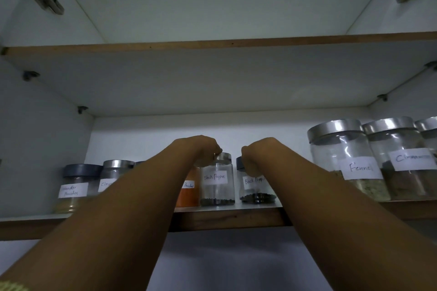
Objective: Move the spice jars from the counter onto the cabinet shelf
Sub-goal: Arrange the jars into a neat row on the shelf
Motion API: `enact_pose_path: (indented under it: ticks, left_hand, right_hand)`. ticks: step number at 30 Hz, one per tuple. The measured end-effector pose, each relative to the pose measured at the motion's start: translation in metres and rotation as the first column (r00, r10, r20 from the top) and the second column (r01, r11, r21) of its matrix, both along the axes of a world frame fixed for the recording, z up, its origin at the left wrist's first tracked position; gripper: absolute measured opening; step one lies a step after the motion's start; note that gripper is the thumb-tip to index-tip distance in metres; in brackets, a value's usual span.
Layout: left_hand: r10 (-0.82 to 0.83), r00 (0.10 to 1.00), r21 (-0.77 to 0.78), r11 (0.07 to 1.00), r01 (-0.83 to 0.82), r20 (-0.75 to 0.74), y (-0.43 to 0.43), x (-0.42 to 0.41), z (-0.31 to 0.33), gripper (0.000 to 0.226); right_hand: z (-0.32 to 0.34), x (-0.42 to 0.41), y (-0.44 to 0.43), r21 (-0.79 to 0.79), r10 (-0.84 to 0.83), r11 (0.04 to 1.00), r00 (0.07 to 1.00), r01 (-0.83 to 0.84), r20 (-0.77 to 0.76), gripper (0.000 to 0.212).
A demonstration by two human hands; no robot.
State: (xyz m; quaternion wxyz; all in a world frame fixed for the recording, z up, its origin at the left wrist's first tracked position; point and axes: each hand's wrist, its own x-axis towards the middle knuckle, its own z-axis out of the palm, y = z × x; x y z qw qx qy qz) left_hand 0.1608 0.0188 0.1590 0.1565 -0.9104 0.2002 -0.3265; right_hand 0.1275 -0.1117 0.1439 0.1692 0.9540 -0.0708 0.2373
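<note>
Along wood-edged cabinet shelf [227, 220], labelled spice jars [217, 182] stand before white wall [142, 139].

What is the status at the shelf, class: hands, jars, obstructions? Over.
Left hand grips silver-lidded pepper jar, right hand grips dark-lidded pepper jar. Both jars upright on shelf. Orange powder jar close beside the silver-lidded one.

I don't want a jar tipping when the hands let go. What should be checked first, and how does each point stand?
1. left pepper jar upright on shelf: ok.
2. right pepper jar upright on shelf: ok.
3. silver lid and dark lid on: ok.
4. bases clear of the shelf's front edge: cannot tell, seen from below.
5. left hand holds the left jar's top, right hand the right jar's: ok.
6. gap to orange powder jar: cannot tell.
</note>
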Motion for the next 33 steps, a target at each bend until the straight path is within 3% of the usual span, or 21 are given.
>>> enact_pose_path:
  ticks: [7,12,16,20,26,28,31,33]
  left_hand:
    - [0.079,0.995,-0.034,0.996,-0.081,-0.056,-0.007,0.019,-0.008,0.044]
    - [0.07,0.99,-0.079,0.994,-0.081,-0.126,-0.006,0.023,-0.011,0.044]
    - [0.052,0.984,-0.123,0.99,-0.073,-0.169,-0.005,0.023,-0.014,0.064]
    - [0.031,0.988,-0.12,0.992,-0.049,-0.149,-0.004,0.025,-0.017,0.061]
    - [-0.047,0.995,-0.11,0.993,0.038,-0.083,-0.002,0.023,-0.02,0.077]
    - [-0.138,0.99,-0.156,0.979,0.134,-0.012,-0.003,0.019,-0.019,0.079]
    - [-0.231,0.972,-0.187,0.953,0.237,0.052,-0.005,0.013,-0.022,0.077]
    - [-0.239,0.968,-0.146,0.958,0.248,0.077,-0.004,0.01,-0.025,0.084]
  right_hand:
    - [-0.001,0.003,-0.007,-0.04,0.105,0.993,0.991,-0.108,-0.081,0.039]
    - [-0.001,0.013,-0.014,0.035,0.233,0.972,0.971,-0.231,-0.045,0.005]
    - [-0.003,0.017,-0.015,0.064,0.247,0.968,0.968,-0.244,-0.038,0.006]
    - [-0.005,0.016,-0.016,0.064,0.257,0.965,0.966,-0.255,-0.03,0.007]
    - [-0.007,0.01,-0.009,0.062,0.191,0.98,0.979,-0.187,-0.066,0.013]
    - [-0.007,0.005,-0.006,0.058,0.174,0.984,0.983,-0.171,-0.058,0.031]
    - [-0.011,-0.002,-0.002,0.059,0.178,0.981,0.978,-0.185,0.113,0.069]
    - [-0.014,-0.007,0.001,0.029,0.231,0.969,0.941,-0.246,0.247,0.069]
